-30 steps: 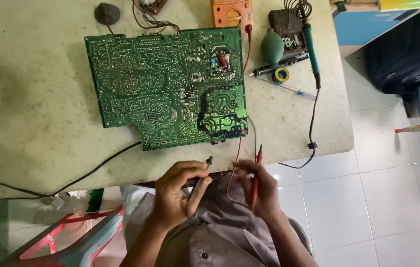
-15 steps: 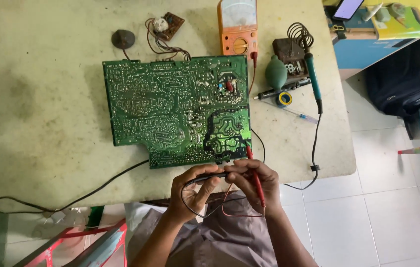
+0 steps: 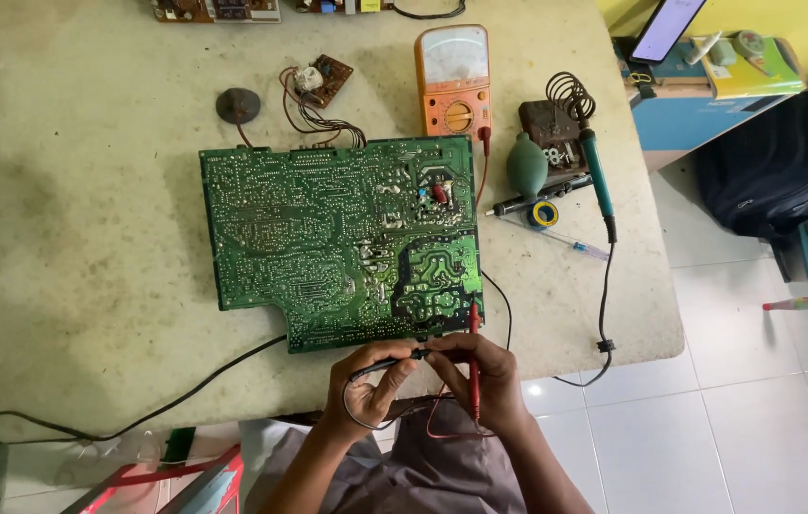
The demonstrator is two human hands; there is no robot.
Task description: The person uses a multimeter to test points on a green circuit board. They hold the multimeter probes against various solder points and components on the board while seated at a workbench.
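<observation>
- Your left hand (image 3: 373, 383) is closed around the black probe (image 3: 387, 363), which lies nearly level, its tip at the near edge of the green circuit board (image 3: 328, 238).
- Your right hand (image 3: 476, 379) grips the red probe (image 3: 473, 354) upright, its tip touching the board's near right corner.
- The board lies flat on the pale surface (image 3: 71, 190), solder side up.
- An orange meter (image 3: 453, 82) stands beyond the board; a soldering iron (image 3: 597, 176) lies to its right.

Soft, even daylight fills the room, bright on the white floor tiles (image 3: 756, 400) with a small glare spot near the table's (image 3: 61, 190) front right corner, shadows faint and short, everything sharp apart from slight wide-angle bending at the edges.
</observation>
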